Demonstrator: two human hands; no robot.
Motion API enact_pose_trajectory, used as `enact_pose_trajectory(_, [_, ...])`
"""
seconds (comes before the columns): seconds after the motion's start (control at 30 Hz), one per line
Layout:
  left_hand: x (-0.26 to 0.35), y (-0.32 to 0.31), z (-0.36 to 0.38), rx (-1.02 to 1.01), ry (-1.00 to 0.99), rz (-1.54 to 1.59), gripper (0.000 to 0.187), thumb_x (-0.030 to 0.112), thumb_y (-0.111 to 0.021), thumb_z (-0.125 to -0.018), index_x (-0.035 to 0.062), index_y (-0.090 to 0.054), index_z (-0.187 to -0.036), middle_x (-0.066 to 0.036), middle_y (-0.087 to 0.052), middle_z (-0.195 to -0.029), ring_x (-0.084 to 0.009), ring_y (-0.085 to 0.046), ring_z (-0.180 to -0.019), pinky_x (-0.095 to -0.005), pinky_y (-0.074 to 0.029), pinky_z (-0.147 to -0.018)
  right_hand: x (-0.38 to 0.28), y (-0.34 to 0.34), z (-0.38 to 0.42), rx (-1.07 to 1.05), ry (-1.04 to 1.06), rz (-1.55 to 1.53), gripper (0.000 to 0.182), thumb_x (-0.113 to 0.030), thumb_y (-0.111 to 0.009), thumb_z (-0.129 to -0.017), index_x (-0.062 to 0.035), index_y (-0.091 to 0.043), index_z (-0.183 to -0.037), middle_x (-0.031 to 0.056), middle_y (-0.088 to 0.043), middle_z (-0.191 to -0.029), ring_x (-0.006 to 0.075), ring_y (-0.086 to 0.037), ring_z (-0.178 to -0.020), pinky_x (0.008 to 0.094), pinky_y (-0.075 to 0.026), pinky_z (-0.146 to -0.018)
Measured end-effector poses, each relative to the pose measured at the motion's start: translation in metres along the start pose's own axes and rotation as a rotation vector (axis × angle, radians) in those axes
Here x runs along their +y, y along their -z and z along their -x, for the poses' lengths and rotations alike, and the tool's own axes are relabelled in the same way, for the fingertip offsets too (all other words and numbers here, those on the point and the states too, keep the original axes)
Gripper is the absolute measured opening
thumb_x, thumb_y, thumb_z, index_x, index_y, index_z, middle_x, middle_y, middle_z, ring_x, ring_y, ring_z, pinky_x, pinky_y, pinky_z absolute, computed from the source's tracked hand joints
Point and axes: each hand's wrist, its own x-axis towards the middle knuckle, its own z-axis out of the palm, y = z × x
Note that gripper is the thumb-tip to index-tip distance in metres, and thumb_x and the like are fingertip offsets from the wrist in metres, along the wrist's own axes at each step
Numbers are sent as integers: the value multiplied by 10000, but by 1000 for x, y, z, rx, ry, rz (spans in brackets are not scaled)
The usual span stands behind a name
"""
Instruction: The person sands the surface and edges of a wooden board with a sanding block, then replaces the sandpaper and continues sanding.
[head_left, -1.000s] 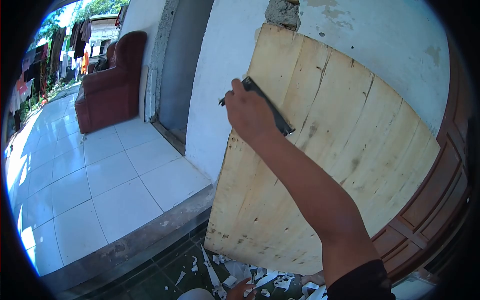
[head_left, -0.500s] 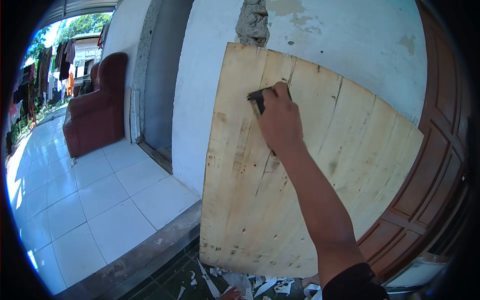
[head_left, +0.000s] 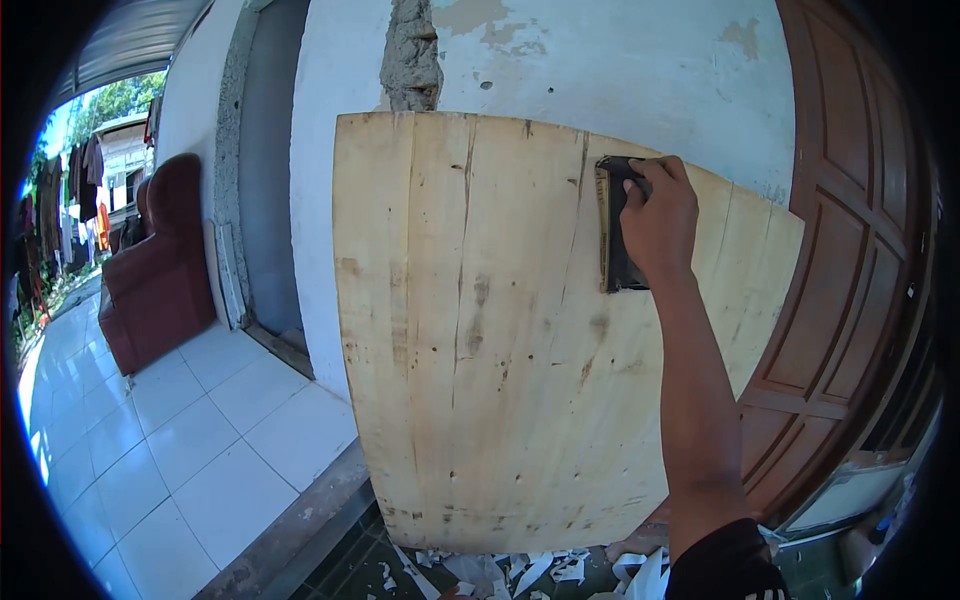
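A large pale wooden board (head_left: pixel 480 340) leans upright against a white wall (head_left: pixel 620 70). My right hand (head_left: pixel 658 218) is raised and grips a dark flat sanding block (head_left: pixel 613 225), held upright and pressed against the board's upper right part. My right forearm runs down to a dark sleeve at the bottom edge. My left hand is out of view.
White paper scraps (head_left: pixel 500 572) lie on the dark floor below the board. A brown panelled door (head_left: pixel 860 260) stands to the right. A white tiled porch (head_left: pixel 170 440) and a dark red armchair (head_left: pixel 150 280) are at the left, with hanging laundry beyond.
My right hand has slid the block rightward across the board, turning it from slanted to upright. The view has swung right, so the board sits more centred.
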Motion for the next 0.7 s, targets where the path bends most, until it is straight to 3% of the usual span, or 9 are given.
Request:
enact_pose_trajectory(0.07, [93, -7, -25, -82, -14, -396, 358, 243, -647, -1038, 6, -641, -1306, -197, -640, -1323, -317, -693, -966, -472, -573, -830, -21, -5, 62, -48, -47, -16, 197, 6, -658, -901, 27, -707, -1091, 165, -630, -1117, 373, -686, -923, 441, -585, -805])
enact_pose_trajectory(0.1, [114, -17, -33, -102, -19, -318, 357, 236, -650, -1037, 8, -639, -1311, -189, -640, -1328, -319, -694, -988, -471, -572, -844, -26, -17, 113, -121, -9, -75, 286, 23, -679, -851, 26, -695, -1137, 181, -623, -1182, 380, -690, -924, 418, -596, -829])
enact_pose_trajectory(0.2, [148, -33, -39, -146, -37, -185, 363, 215, -654, -1035, 15, -624, -1337, -169, -639, -1342, -321, -694, -1049, -465, -573, -878, -36, -19, 268, -715, 401, 60, 403, -70, -677, -802, -13, -703, -1200, 187, -618, -1291, 306, -705, -938, 418, -610, -774])
enact_pose_trajectory(0.3, [164, -40, -36, -146, -1, -164, 401, 195, -655, -1031, 29, -587, -1389, -161, -635, -1352, -314, -691, -1084, -454, -576, -897, -3, -2, 242, -756, 455, 0, 409, -74, -663, -817, -12, -692, -1220, 188, -615, -1296, 309, -696, -886, 410, -608, -744])
enact_pose_trajectory(0.37, [160, -29, -30, -153, 132, -128, 441, 192, -659, -1027, 44, -556, -1430, -161, -633, -1353, -313, -689, -1094, -446, -576, -904, 28, 12, 159, -413, 320, 42, 364, -13, -655, -815, -23, -710, -1175, 167, -634, -1260, 330, -714, -899, 406, -608, -772])
enact_pose_trajectory(0.43, [110, -16, -27, -228, 128, -260, 466, 165, -645, -1031, 48, -522, -1465, -164, -625, -1364, -303, -675, -1135, -440, -571, -918, 62, 39, 59, -113, 39, -66, 246, 52, -679, -865, 12, -721, -1104, 173, -656, -1158, 381, -693, -948, 427, -580, -795])
enact_pose_trajectory(0.47, [75, -9, -25, -264, 126, -330, 480, 151, -638, -1032, 50, -505, -1483, -166, -622, -1369, -298, -668, -1156, -436, -568, -926, 84, 52, 24, 9, 44, 26, 187, 26, -660, -896, 25, -711, -1076, 158, -655, -1094, 370, -694, -919, 451, -576, -806])
enact_pose_trajectory(0.57, [-30, 0, -21, -178, 104, 76, 517, 146, -656, -1017, 40, -493, -1495, -159, -623, -1369, -283, -652, -1176, -412, -560, -939, 102, 74, 15, 54, -140, 63, 188, 28, -657, -911, 20, -713, -1090, 163, -660, -1123, 376, -698, -950, 439, -586, -807])
enact_pose_trajectory(0.7, [134, 11, -71, -25, -8, -293, 610, 186, -701, -991, 15, -449, -1520, -153, -605, -1394, -262, -627, -1194, -380, -533, -976, 66, 51, 190, -68, -108, -12, 349, 31, -683, -851, -27, -713, -1193, 209, -644, -1241, 405, -700, -1016, 435, -598, -858])
